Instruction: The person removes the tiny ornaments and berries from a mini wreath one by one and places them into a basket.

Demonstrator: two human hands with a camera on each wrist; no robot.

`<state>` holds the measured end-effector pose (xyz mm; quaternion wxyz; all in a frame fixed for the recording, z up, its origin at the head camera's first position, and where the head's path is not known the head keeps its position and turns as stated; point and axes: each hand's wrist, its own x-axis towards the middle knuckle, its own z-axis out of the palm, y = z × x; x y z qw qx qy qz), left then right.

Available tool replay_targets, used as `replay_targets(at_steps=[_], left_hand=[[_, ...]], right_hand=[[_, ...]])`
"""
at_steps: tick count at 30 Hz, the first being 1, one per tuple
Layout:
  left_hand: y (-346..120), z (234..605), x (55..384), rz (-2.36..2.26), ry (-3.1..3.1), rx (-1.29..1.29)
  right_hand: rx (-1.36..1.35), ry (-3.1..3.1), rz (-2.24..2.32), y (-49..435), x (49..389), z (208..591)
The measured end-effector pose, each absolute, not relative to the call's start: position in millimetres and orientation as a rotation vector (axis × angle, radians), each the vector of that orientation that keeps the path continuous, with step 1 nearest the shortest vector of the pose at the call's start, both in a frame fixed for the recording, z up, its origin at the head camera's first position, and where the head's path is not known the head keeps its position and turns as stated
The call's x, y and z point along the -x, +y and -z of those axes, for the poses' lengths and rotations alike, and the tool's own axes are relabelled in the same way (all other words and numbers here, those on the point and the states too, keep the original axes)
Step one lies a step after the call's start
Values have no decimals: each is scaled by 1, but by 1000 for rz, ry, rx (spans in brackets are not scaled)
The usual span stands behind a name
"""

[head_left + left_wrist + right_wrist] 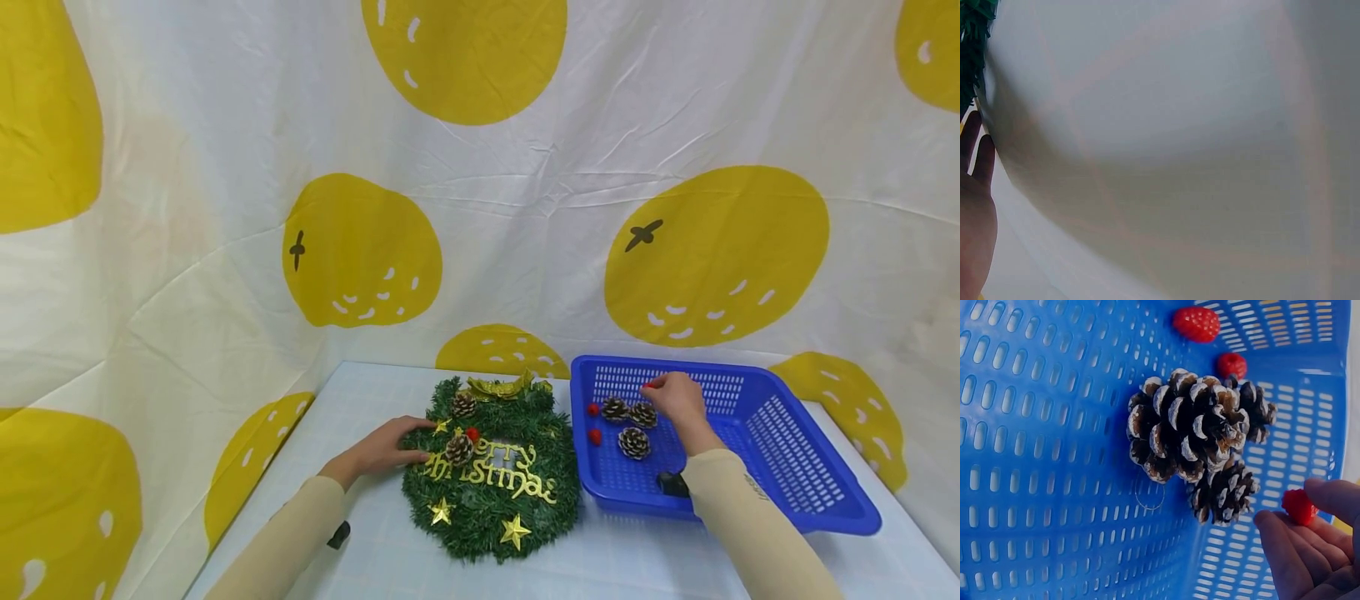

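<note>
A green tinsel wreath (480,500) lies on the table, with gold "Merry Christmas" lettering (495,479), gold stars, a gold bow, two pinecones (460,449) and a red berry (472,434) on it. At its left edge rests my left hand (386,446), fingers extended against the greenery; the left wrist view shows only part of that hand (975,206). Over the blue basket (720,492), my right hand (678,400) pinches a red raspberry-like berry (1299,507) between thumb and fingers. Below it in the basket sit three white-tipped pinecones (1188,425) and two more red berries (1196,324).
The basket stands right of the wreath, its rim (585,467) close to the greenery. A white curtain (525,250) with yellow fruit prints hangs behind the pale tablecloth (375,533). Dark wrist devices (672,483) sit on both wrists.
</note>
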<state>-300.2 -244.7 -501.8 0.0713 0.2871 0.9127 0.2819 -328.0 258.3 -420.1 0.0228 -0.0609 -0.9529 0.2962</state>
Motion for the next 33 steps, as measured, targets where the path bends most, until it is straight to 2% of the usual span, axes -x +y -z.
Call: replay_targets(at_steps=[22, 33], left_hand=[[-245, 502, 301, -843, 2749, -869], [-246, 503, 302, -844, 2751, -873]], right_hand=[[102, -2950, -940, 259, 328, 411], [-139, -2942, -938, 243, 316, 382]])
